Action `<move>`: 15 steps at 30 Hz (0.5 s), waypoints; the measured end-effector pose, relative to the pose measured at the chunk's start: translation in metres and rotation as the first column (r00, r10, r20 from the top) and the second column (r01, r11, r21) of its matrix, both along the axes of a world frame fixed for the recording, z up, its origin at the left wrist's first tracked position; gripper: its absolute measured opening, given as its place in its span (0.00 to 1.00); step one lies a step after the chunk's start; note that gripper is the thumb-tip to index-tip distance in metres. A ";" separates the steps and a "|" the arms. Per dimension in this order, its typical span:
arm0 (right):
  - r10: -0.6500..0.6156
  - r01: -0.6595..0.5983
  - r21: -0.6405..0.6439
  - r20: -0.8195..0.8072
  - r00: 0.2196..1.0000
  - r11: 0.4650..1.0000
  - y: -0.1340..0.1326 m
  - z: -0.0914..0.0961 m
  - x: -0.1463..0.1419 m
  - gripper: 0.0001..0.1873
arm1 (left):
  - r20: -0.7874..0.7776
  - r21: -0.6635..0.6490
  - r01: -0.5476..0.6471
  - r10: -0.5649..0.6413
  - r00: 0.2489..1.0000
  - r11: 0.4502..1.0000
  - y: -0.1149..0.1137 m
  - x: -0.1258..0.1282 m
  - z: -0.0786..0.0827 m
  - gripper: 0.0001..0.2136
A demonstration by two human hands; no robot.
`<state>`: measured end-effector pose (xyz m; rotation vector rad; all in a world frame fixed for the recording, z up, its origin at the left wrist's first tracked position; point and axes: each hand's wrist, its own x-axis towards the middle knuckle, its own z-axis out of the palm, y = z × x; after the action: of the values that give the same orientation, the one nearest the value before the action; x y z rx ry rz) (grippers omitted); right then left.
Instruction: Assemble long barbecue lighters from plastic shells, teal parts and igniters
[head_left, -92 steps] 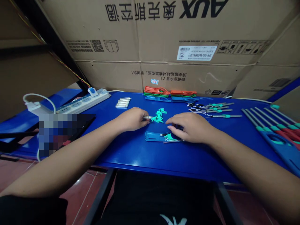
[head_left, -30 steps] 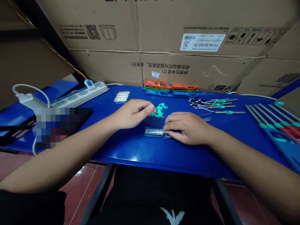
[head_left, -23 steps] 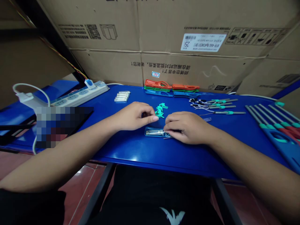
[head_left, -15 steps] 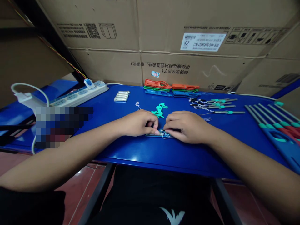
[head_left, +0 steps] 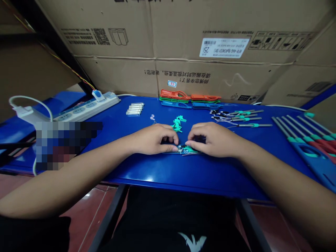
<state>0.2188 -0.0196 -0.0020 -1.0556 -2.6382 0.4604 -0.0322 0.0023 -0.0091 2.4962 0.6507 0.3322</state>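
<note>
1. Blue plastic holder (head_left: 172, 152), narrow, teal-trimmed, lying flat on desk (head_left: 147, 175), mostly covered.
2. Left hand (head_left: 152, 139): fingers closed on holder's left end.
3. Right hand (head_left: 212, 139): fingers closed on its teal end.
4. Teal clips (head_left: 177, 124), just beyond.

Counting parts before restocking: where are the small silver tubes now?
In the head view, the small silver tubes lie at the back left of the blue table, between the white power strip and the stacked orange and green holders.
</note>
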 end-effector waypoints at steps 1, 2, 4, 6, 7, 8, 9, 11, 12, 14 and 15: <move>0.001 0.000 -0.007 0.039 0.999 1.000 0.000 0.003 0.003 0.11 | 0.007 -0.004 -0.018 0.018 1.000 1.000 -0.001 0.000 0.000 0.12; 0.008 -0.006 -0.015 0.081 0.997 1.000 0.001 0.006 0.006 0.12 | 0.007 -0.007 -0.040 0.040 0.999 0.999 -0.001 0.001 -0.001 0.13; 0.039 -0.033 -0.046 0.142 0.989 0.998 0.001 0.008 0.008 0.12 | -0.011 -0.007 -0.076 0.076 0.997 0.997 -0.003 0.002 -0.002 0.14; 0.082 -0.067 -0.098 0.153 0.985 0.993 0.001 0.007 0.007 0.11 | -0.047 -0.001 -0.087 0.087 0.995 0.996 -0.004 0.003 -0.005 0.12; 0.091 -0.074 -0.117 0.152 0.984 0.990 -0.001 0.006 0.005 0.10 | -0.060 0.002 -0.091 0.091 0.994 0.996 -0.005 0.004 -0.007 0.11; 0.085 -0.066 -0.129 0.154 0.984 0.990 -0.002 0.004 0.002 0.09 | -0.066 0.005 -0.097 0.097 0.993 0.995 -0.006 0.005 -0.008 0.10; 0.063 -0.041 -0.137 0.162 0.985 0.990 -0.004 0.003 -0.001 0.09 | -0.069 0.009 -0.107 0.107 0.992 0.994 -0.006 0.005 -0.010 0.09; -0.022 0.051 -0.146 0.194 0.981 0.988 -0.008 0.000 -0.006 0.09 | -0.074 0.017 -0.116 0.117 0.990 0.993 -0.007 0.006 -0.012 0.09; -0.073 0.106 -0.151 0.211 0.975 0.983 -0.009 -0.001 -0.008 0.09 | -0.076 0.015 -0.112 0.113 0.991 0.994 -0.008 0.006 -0.013 0.09; -0.143 0.184 -0.168 0.230 0.963 0.969 -0.012 -0.001 -0.013 0.08 | -0.081 -0.001 -0.092 0.091 0.993 0.996 -0.007 0.006 -0.014 0.08; -0.159 0.202 -0.177 0.231 0.960 0.963 -0.013 -0.001 -0.014 0.08 | -0.087 -0.012 -0.079 0.078 0.993 0.997 -0.007 0.006 -0.015 0.08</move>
<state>0.2045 -0.0328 -0.0033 -1.4727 -2.6853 0.6107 -0.0259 -0.0044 -0.0236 2.4863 0.7851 0.2483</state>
